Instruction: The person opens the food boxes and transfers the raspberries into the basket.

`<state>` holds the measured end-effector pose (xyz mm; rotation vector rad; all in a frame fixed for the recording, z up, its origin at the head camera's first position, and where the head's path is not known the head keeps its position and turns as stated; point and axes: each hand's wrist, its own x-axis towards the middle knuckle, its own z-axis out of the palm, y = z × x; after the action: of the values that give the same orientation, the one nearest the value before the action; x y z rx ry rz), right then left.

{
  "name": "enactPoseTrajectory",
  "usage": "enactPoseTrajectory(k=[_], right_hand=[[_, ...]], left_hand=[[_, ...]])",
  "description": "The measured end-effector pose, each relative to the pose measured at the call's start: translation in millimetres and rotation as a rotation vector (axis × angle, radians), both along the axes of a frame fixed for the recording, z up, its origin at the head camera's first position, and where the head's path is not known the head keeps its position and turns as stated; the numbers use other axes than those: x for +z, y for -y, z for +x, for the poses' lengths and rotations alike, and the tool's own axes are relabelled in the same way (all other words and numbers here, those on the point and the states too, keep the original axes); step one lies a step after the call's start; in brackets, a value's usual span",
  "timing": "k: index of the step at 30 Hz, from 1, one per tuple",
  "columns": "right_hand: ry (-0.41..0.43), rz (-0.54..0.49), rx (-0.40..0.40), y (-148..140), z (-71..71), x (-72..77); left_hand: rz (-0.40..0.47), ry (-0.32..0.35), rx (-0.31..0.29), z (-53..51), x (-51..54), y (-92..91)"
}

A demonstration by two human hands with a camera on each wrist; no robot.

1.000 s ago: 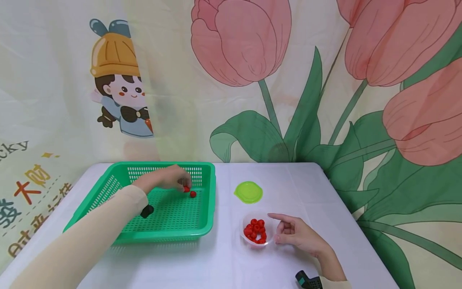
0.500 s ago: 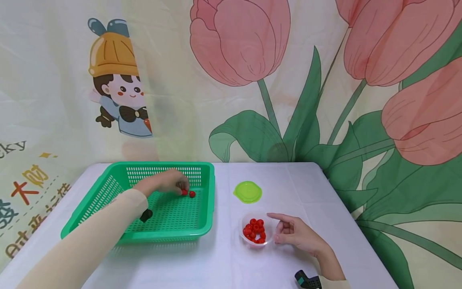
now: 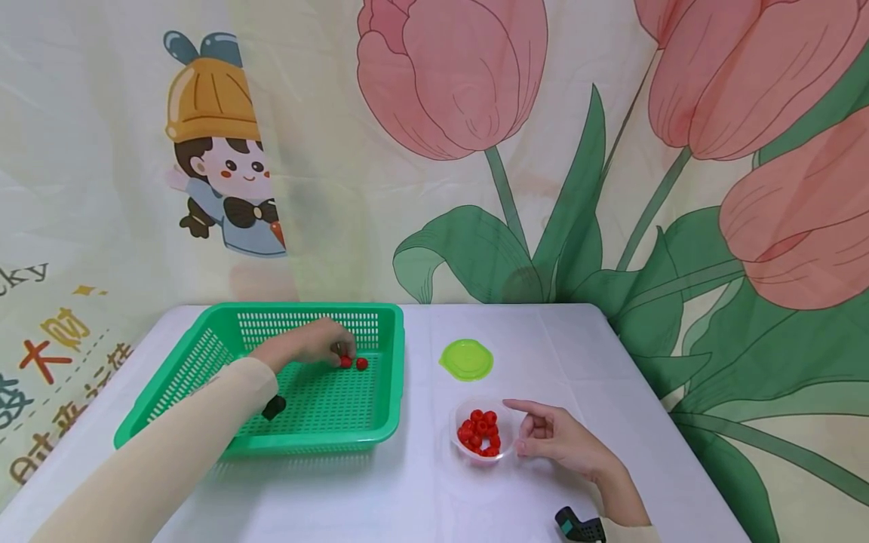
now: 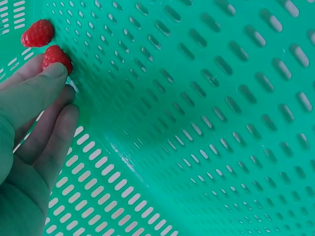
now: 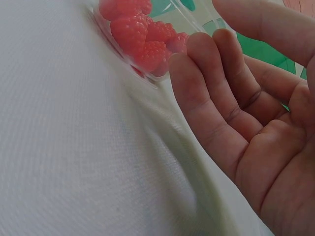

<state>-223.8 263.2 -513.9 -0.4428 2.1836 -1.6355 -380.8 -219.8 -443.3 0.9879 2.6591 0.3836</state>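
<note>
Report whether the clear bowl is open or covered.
Open: the clear bowl is uncovered, its red berries show from above, and the green lid lies apart on the table.

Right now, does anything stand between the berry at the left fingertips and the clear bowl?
Yes: the green basket's right wall. The left hand pinches the berry inside the basket; the clear bowl sits outside. Nothing else visible does.

White-covered table (image 3: 550, 347): green basket (image 3: 305, 440) at left; lime-green lid (image 3: 467, 360) beyond clear bowl (image 3: 483, 459).
</note>
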Motion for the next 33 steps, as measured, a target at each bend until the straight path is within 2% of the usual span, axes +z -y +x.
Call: enactPoseTrajectory(k=[7, 12, 18, 23, 27, 33], right_hand=[[0.005, -0.001, -0.004, 0.6, 0.1, 1.1], [0.001, -0.003, 0.001, 1.4, 0.5, 1.9], [-0.006, 0.011, -0.003, 2.4, -0.2, 3.7], [-0.009, 0.016, -0.007, 2.4, -0.8, 4.0], [-0.011, 0.016, -0.007, 2.0, -0.6, 3.8], [0.0, 0.008, -0.001, 1.9, 0.2, 2.3]], left_hand=[[0.006, 0.002, 0.004, 4.0, 5.0, -2.2], [0.04, 0.002, -0.009, 6.0, 11.5, 0.1], [0.085, -0.009, -0.041, 8.6, 25.6, 0.1], [0.102, -0.009, -0.074, 11.6, 39.4, -8.4], [0.113, -0.038, -0.106, 20.1, 53.9, -21.5], [0.148, -0.054, -0.162, 40.6, 74.6, -50.8]])
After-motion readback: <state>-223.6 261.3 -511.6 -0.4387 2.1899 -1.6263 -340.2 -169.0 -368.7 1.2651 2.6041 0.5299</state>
